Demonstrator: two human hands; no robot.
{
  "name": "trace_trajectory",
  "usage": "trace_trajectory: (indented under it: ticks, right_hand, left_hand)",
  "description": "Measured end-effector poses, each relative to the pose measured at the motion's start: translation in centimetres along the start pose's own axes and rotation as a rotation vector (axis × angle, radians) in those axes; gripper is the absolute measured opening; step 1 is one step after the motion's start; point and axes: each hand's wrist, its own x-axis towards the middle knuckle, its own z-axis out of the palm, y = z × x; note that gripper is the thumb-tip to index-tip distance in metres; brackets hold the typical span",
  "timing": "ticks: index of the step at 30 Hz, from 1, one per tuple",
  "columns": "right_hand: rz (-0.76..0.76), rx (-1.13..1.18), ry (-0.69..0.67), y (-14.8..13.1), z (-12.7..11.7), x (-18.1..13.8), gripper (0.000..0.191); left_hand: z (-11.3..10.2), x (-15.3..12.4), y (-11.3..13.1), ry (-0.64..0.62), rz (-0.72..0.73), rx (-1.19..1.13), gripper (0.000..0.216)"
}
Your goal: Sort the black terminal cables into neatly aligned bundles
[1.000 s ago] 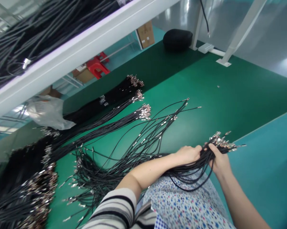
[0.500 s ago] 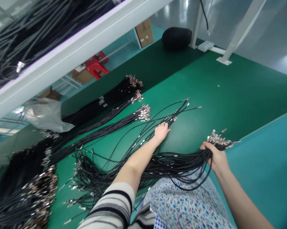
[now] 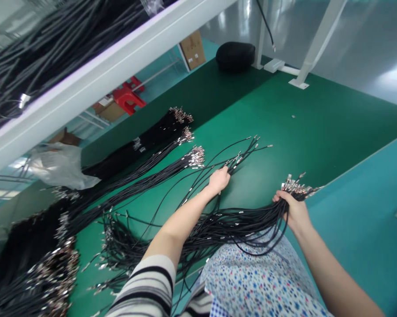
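My right hand point(image 3: 292, 209) is closed round a thick bundle of black cables point(image 3: 251, 224) just behind their metal terminal ends point(image 3: 297, 186), at the near edge of the green table mat point(image 3: 300, 132). My left hand point(image 3: 219, 179) reaches out over the mat and rests on the loose black cables point(image 3: 218, 176) fanned across it, fingers curled on one or two of them near their metal tips. The held bundle droops back across my lap.
More black cable bundles point(image 3: 145, 145) with metal ends lie further left, and a dense heap point(image 3: 30, 259) fills the near left. A white shelf beam point(image 3: 96, 75) loaded with cables runs overhead. A clear plastic bag point(image 3: 58, 165) lies left; a black pouch point(image 3: 235, 56) and white frame legs point(image 3: 312, 48) stand at the back.
My left hand let go of the bundle in my right hand and reached forward-left onto the loose cables. It has now curled slightly on them. My right hand kept its grip.
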Motion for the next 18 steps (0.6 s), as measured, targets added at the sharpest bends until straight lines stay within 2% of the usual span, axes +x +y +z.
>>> trace_trajectory:
  ticks: [2,4,7,9,12,15,18]
  right_hand:
    - [-0.005,0.000,0.004,-0.1,0.1,0.0,0.026]
    - [-0.014,-0.005,-0.009,-0.3,0.6,-0.1,0.026]
    - [-0.051,-0.012,-0.053,-0.8,1.7,-0.6,0.028]
    - [-0.076,-0.019,-0.097,-1.1,2.4,-1.0,0.028]
    - [-0.083,-0.031,-0.099,-1.3,2.7,-1.5,0.028]
    - [-0.092,-0.041,-0.002,-1.1,2.3,-1.9,0.035]
    - [-0.130,-0.085,-0.015,-0.9,1.9,-2.0,0.037]
  left_hand:
    - [-0.9,-1.4,0.1,-0.047,0.036,-0.227,0.026]
    - [-1.7,-2.9,1.2,-0.092,0.100,-0.435,0.033]
    - [-2.1,-5.0,5.1,-0.088,0.178,-0.580,0.039]
    - [-1.8,-5.9,8.2,-0.085,0.191,-0.504,0.037]
    - [-0.9,-6.7,11.6,-0.163,0.207,-0.358,0.036]
    - [-0.2,-7.7,13.0,-0.201,0.263,-0.260,0.037]
    - [-0.3,-8.4,13.4,-0.163,0.325,-0.125,0.032]
